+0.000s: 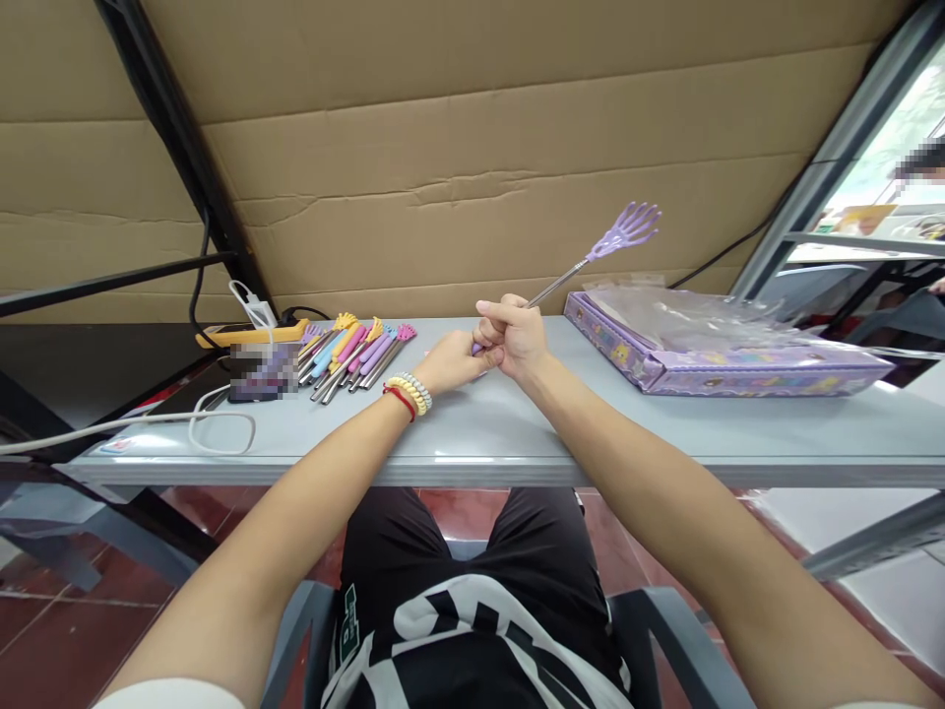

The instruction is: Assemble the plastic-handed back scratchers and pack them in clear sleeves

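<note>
My right hand [515, 335] is closed in a fist around a purple back scratcher [624, 230], whose claw head points up and to the right on a thin metal rod. My left hand [454, 361] is closed on the lower, purple grip end of the same scratcher, touching my right hand. Both hands rest over the grey table [472, 433]. My left wrist wears beaded bracelets [409, 392].
A pile of several coloured back scratchers [354, 350] lies at the left. A purple box [709, 359] holding clear plastic bags sits at the right. A yellow power strip [243, 333], a white cable [148, 425] and a blurred object are at the far left. Cardboard lines the wall.
</note>
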Action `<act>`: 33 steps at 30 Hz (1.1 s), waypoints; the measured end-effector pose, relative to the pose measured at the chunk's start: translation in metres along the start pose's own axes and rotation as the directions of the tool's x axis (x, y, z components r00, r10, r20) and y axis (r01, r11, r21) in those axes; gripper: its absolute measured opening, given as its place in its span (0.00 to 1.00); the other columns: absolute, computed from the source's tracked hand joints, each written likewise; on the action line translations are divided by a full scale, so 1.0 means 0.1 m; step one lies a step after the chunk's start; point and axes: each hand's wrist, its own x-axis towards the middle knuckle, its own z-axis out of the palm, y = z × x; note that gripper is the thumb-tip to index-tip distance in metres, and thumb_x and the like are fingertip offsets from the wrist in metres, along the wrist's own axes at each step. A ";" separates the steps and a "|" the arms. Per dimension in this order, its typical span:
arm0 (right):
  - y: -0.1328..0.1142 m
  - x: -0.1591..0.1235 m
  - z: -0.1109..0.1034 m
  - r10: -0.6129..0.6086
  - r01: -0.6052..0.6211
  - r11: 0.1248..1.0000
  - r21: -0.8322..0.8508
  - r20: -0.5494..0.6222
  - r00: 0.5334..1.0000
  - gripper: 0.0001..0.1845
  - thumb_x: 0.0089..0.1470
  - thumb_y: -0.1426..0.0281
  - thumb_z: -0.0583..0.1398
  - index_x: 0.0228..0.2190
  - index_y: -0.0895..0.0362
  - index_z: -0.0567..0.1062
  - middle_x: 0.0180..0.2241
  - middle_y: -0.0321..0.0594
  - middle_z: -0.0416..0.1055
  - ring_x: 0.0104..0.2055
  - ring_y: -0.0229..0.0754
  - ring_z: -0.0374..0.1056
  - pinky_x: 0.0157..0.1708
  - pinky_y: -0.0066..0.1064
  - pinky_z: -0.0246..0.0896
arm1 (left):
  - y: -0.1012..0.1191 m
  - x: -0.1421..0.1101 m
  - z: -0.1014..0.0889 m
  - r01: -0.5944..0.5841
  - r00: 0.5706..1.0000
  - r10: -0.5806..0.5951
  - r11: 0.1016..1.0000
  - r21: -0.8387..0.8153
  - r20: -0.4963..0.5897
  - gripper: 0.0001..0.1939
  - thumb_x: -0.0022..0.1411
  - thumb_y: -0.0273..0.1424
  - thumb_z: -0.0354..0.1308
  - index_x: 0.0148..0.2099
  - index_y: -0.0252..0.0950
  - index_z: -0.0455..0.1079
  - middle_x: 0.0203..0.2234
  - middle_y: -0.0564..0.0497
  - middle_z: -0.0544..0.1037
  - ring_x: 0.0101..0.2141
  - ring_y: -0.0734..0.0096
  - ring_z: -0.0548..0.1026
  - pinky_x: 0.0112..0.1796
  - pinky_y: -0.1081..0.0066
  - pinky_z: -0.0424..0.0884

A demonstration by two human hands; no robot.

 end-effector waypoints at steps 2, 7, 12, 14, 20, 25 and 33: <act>-0.03 0.00 0.03 -0.008 0.009 1.000 0.001 -0.068 0.998 0.34 0.31 0.78 0.66 0.15 0.55 0.40 0.10 0.22 0.38 0.11 0.25 0.38 0.12 0.25 0.38 | 0.05 0.00 0.01 0.044 0.998 -0.040 0.997 0.066 -0.050 0.21 0.60 0.47 0.51 0.23 0.36 0.62 0.14 0.54 0.65 0.20 0.74 0.63 0.24 0.71 0.56; -0.12 0.02 0.10 -0.051 0.055 0.998 0.013 -0.233 0.971 0.32 0.31 0.79 0.62 0.19 0.55 0.39 0.09 0.22 0.37 0.11 0.25 0.35 0.11 0.25 0.37 | 0.16 0.02 0.01 0.120 0.986 -0.098 0.978 0.170 -0.135 0.24 0.60 0.46 0.51 0.17 0.37 0.59 0.11 0.53 0.64 0.19 0.73 0.64 0.25 0.70 0.57; -0.18 0.06 0.05 -0.099 0.105 0.994 0.009 -0.252 0.963 0.33 0.35 0.76 0.63 0.21 0.55 0.38 0.10 0.22 0.35 0.11 0.26 0.36 0.12 0.25 0.41 | 0.18 0.03 0.00 0.179 0.961 -0.108 0.944 0.276 -0.255 0.28 0.57 0.51 0.53 0.15 0.38 0.55 0.10 0.51 0.62 0.19 0.70 0.66 0.24 0.69 0.54; -0.18 0.05 0.01 -0.074 0.080 0.996 0.028 -0.174 0.982 0.33 0.35 0.75 0.64 0.21 0.55 0.39 0.11 0.23 0.38 0.12 0.27 0.40 0.14 0.26 0.46 | 0.17 0.01 -0.01 0.182 0.955 -0.100 0.941 0.286 -0.279 0.27 0.56 0.52 0.55 0.16 0.38 0.56 0.11 0.51 0.63 0.20 0.70 0.66 0.24 0.69 0.54; -0.12 0.00 -0.02 0.071 -0.072 0.997 0.003 0.096 0.993 0.27 0.35 0.71 0.65 0.18 0.55 0.48 0.15 0.29 0.56 0.21 0.34 0.62 0.22 0.29 0.62 | 0.13 -0.05 -0.08 0.068 0.971 -0.020 0.979 0.194 -0.236 0.24 0.50 0.54 0.59 0.28 0.37 0.63 0.21 0.54 0.70 0.24 0.71 0.66 0.27 0.70 0.56; -0.07 -0.02 -0.03 0.042 -0.043 0.999 0.004 0.115 0.992 0.33 0.33 0.75 0.67 0.17 0.56 0.43 0.11 0.24 0.42 0.14 0.28 0.47 0.16 0.26 0.53 | 0.12 -0.04 -0.05 0.030 0.985 0.007 0.978 0.205 -0.174 0.23 0.54 0.53 0.55 0.29 0.37 0.64 0.19 0.54 0.69 0.24 0.71 0.65 0.27 0.70 0.55; -0.11 -0.03 0.04 -0.034 0.035 0.999 0.006 -0.030 0.999 0.33 0.35 0.74 0.65 0.17 0.55 0.41 0.11 0.24 0.38 0.13 0.27 0.40 0.15 0.28 0.50 | 0.15 -0.01 -0.04 0.181 0.969 -0.117 0.937 0.300 -0.219 0.28 0.54 0.56 0.54 0.16 0.39 0.59 0.11 0.50 0.63 0.21 0.66 0.67 0.25 0.68 0.53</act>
